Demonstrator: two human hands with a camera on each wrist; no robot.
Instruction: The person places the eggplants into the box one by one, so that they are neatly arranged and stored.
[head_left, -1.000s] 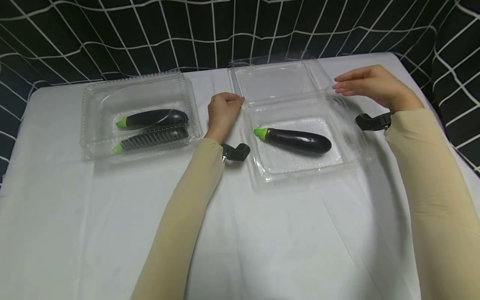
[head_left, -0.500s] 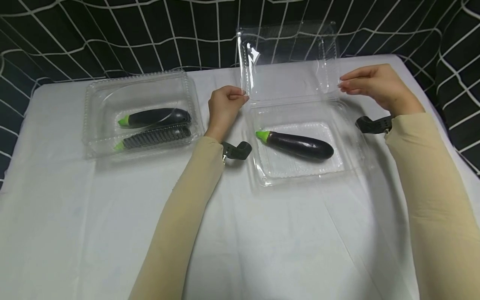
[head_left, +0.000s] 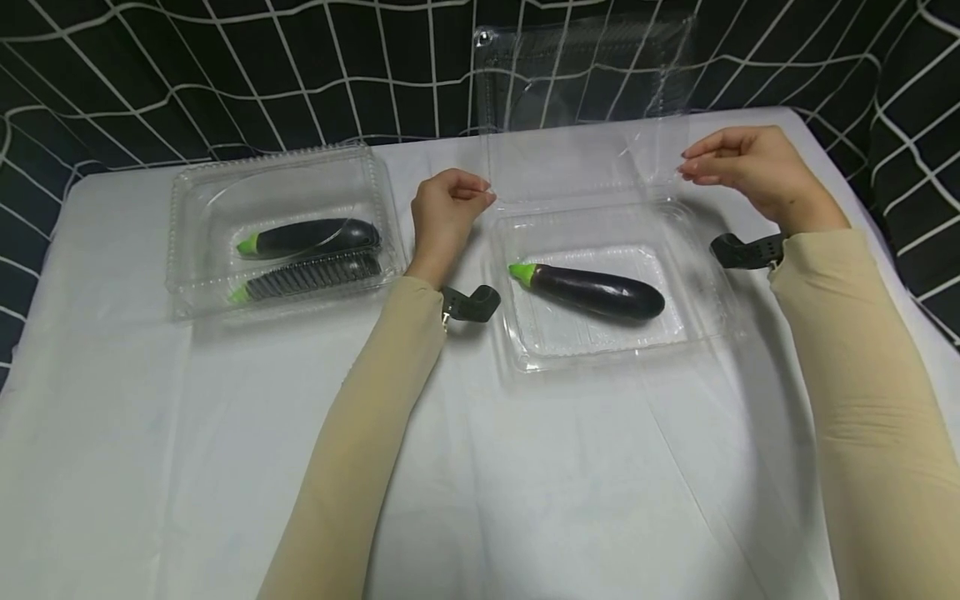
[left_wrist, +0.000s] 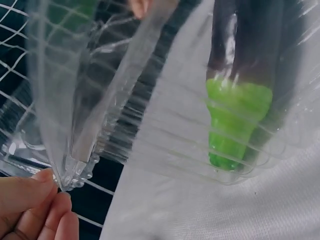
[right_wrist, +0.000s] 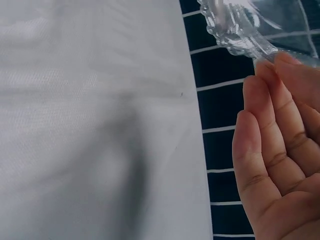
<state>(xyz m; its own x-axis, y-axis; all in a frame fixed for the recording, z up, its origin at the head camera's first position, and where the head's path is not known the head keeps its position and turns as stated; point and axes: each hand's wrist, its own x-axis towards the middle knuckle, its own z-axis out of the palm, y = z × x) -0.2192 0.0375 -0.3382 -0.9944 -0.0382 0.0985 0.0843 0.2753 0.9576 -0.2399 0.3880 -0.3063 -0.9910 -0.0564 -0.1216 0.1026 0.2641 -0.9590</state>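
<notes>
In the head view, a clear plastic clamshell container (head_left: 570, 358) lies on the table with an eggplant (head_left: 596, 292) in its base. Its transparent lid (head_left: 577, 162) stands raised at the back. My left hand (head_left: 446, 217) is at the lid's left side; in the left wrist view its thumb and fingertips pinch a plastic corner. At the right side is my right hand (head_left: 757, 175), whose thumb and fingertips pinch the clear plastic edge (right_wrist: 240, 35) in the right wrist view. The eggplant's green stem (left_wrist: 237, 120) shows through ribbed plastic.
A second clear clamshell container (head_left: 285, 187), closed, stands at the left with two eggplants (head_left: 318, 237) inside. White cloth covers the table (head_left: 562, 492). Behind its far edge hangs a dark curtain (head_left: 285, 75) with a white grid.
The lid of the right container has swung up from a low, tilted-back position to a more upright one. My hands have shifted only slightly. The eggplants stay in place in their containers.
</notes>
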